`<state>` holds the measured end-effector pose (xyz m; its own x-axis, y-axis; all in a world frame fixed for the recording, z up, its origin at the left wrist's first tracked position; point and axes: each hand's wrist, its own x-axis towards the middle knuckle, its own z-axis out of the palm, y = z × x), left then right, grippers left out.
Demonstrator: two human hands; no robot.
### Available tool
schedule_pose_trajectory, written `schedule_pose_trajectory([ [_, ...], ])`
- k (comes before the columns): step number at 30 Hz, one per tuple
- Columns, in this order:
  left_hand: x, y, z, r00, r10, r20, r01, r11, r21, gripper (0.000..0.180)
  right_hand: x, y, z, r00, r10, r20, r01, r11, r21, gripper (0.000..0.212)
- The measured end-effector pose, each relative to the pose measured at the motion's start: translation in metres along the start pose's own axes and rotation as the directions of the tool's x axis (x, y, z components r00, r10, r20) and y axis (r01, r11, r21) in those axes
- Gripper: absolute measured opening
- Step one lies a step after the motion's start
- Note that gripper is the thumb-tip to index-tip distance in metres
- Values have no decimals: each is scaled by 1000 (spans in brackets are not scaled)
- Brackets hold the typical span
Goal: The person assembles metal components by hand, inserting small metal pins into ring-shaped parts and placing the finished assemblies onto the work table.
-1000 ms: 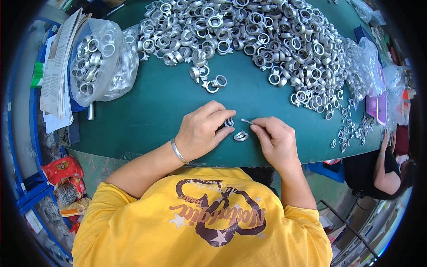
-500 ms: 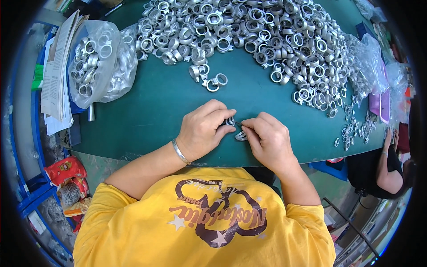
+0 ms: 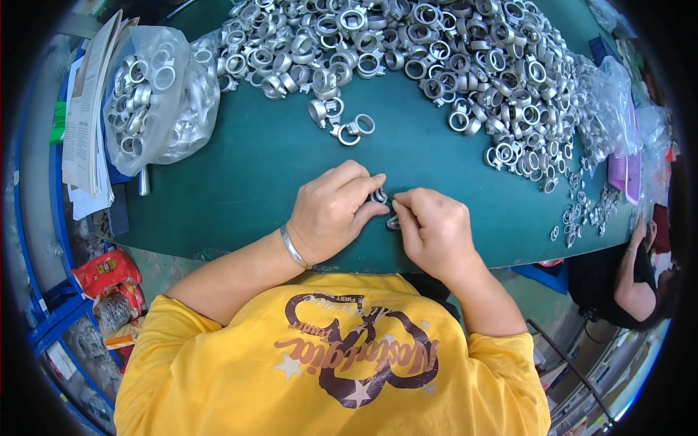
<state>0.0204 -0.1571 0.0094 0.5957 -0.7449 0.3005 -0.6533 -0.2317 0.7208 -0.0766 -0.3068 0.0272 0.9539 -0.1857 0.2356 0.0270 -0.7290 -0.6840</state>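
Wearing a yellow printed shirt [image 3: 291,396], the person is positioned at the near edge of a green table [image 3: 240,200], both bare hands close together over it. Red packages [image 3: 107,275] lie low at the left, off the table; at the right edge, a co-worker [image 3: 618,280] in black is partly visible. The left hand [image 3: 334,211], with a bangle [image 3: 293,248] at its wrist, has its grip clamped on a small metal ring [image 3: 378,195], partly covered by thumb and forefinger. The right hand [image 3: 435,224] has its grip pinched together on a thin piece [image 3: 391,197], mostly hidden, at the ring's right side; contact cannot be confirmed. A curved metal part [image 3: 393,223] rests on the table just beside the right fingertips. Farther off, loose metal rings [image 3: 356,129] lie apart from the rest. Small rings [image 3: 575,212] are scattered at right near a purple basket [image 3: 624,173]. At left, a clear plastic bag [image 3: 171,116] containing rings sits beside stacked papers [image 3: 87,123]. A large heap of rings [image 3: 480,73] covers the far side.
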Motion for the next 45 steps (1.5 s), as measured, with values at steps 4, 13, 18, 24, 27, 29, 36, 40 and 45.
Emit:
schedule_pose_trajectory([
  [4,0,-1,0,1000,11,-8,-11,1000,-2,33,5,2,-10,981,109,163,-119,992,50,7],
  [13,1,-1,-1,1000,-3,4,3,1000,-4,32,15,12,-16,958,104,267,-144,980,135,5],
  [18,1,-2,0,1000,18,-7,-18,1000,-9,32,12,11,-10,983,72,171,-89,992,92,5],
  [24,1,-2,0,1000,0,3,0,1000,-16,33,20,16,-16,945,106,309,-152,980,127,5],
  [27,1,-2,-1,1000,-3,4,3,1000,-12,33,18,17,-13,979,41,198,-59,994,87,6],
  [29,1,-2,-1,1000,-2,6,2,1000,-10,32,17,18,-16,962,56,268,-95,986,135,6],
  [36,2,-2,-1,1000,-18,21,18,1000,-25,34,13,19,-12,990,-17,143,5,997,83,6],
  [40,2,-3,-2,1000,-6,25,7,1000,-23,34,20,19,-17,956,27,292,-59,993,101,6],
  [45,3,-3,-4,999,-19,41,19,1000,-15,35,13,17,-9,994,30,103,-40,994,102,5],
])
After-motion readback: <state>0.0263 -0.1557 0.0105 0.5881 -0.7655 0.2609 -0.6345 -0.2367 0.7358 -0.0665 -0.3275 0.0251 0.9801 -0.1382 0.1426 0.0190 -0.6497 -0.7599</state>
